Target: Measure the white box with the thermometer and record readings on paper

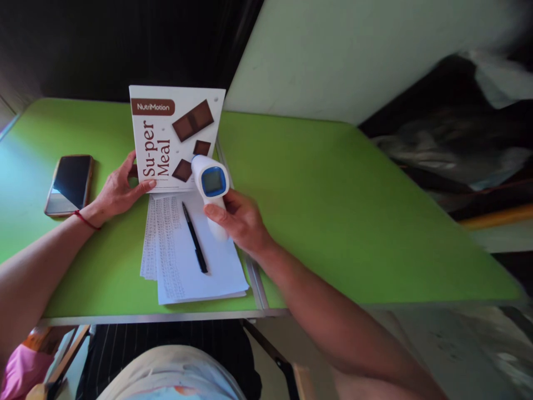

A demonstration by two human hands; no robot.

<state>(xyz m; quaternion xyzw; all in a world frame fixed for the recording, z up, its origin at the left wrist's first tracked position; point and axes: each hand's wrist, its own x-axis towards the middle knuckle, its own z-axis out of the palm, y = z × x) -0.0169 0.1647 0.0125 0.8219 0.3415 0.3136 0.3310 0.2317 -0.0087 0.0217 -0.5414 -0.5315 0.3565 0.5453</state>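
Observation:
My left hand (121, 189) grips the lower left corner of a white box (183, 161) printed "NutriMotion Su-per Meal" with pictures of chocolate pieces. The box stands tilted, its printed face toward me. In my right hand (244, 219) is a white and blue infrared thermometer (213, 191), fingers wrapped round its handle. Its small screen faces me, and its front end points at the box's lower right part; whether they touch I cannot tell. Below both lies a stack of paper sheets (225, 272) with handwriting down the left side. A black pen (194, 238) rests on the top sheet.
A smartphone (70, 185) lies on the green folding table (333, 222), left of my left hand. A metal seam (256, 283) runs across the table beside the papers. Behind stand a dark panel (125, 44) and a pale wall (333, 55). Plastic-wrapped things (449, 133) sit at the right.

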